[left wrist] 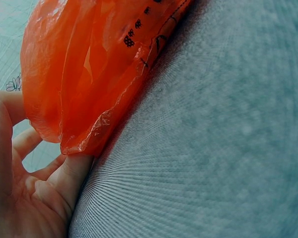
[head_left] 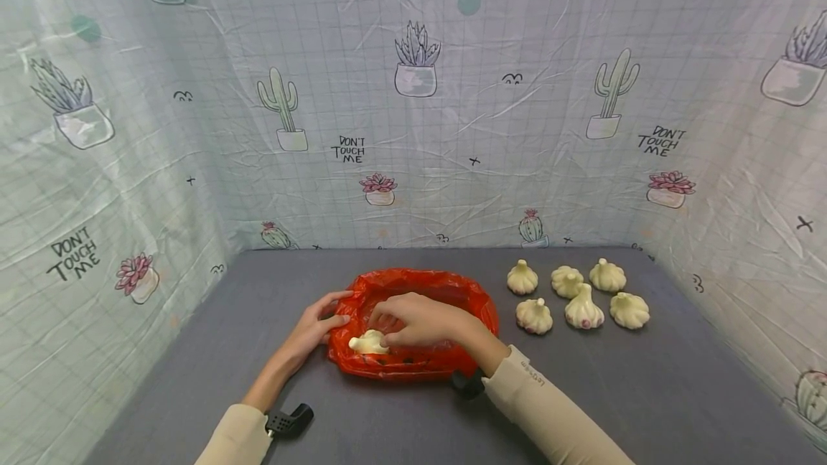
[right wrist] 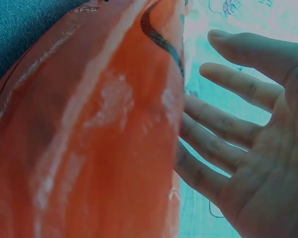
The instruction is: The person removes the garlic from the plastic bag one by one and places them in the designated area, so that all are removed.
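A red plastic bag (head_left: 413,372) with black print stands spread out in an oval, its mouth facing up. Inside it, at the front left, lies a pale garlic bulb (head_left: 368,342), its stem pointing left. My right hand (head_left: 420,318) hangs over the bag's mouth, fingertips beside this bulb. In the right wrist view its fingers (right wrist: 221,119) are spread and loosely bent, nothing between them, with the bag's side partly hiding the tips. My left hand (head_left: 313,329) rests against the bag's left end, its extended fingers touching the rim; the left wrist view shows them around the bag's corner (left wrist: 79,134).
To the right of the bag, several garlic bulbs (head_left: 583,307) sit in two loose rows on the dark grey table (head_left: 413,422). A sheet printed with potted cacti (head_left: 413,128) surrounds the table at the back and both sides.
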Demonstrator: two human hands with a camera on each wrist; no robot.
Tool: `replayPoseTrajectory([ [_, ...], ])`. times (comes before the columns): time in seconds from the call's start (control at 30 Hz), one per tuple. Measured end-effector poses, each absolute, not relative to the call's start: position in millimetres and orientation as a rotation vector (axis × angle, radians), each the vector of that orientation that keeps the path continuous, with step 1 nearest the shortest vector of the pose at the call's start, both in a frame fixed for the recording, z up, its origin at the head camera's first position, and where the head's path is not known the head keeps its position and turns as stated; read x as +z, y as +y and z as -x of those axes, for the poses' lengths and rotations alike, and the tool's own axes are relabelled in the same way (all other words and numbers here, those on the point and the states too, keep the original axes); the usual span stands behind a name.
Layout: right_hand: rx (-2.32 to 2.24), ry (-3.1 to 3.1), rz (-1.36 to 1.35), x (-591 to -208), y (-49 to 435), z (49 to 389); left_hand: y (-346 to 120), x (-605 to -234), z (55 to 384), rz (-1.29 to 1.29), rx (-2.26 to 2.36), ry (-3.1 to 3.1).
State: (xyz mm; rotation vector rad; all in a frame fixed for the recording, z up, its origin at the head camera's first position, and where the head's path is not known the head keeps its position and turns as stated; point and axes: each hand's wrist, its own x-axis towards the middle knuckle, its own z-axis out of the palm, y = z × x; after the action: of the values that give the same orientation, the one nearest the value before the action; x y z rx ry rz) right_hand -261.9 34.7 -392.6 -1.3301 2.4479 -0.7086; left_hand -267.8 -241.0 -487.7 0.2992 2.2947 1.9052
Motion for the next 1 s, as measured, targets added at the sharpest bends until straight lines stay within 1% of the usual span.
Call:
replayPoseTrajectory([
  [1.0,-0.579,2.482,1.379,-401,21,256,-243,-489,270,-0.313,1.884,2.305],
])
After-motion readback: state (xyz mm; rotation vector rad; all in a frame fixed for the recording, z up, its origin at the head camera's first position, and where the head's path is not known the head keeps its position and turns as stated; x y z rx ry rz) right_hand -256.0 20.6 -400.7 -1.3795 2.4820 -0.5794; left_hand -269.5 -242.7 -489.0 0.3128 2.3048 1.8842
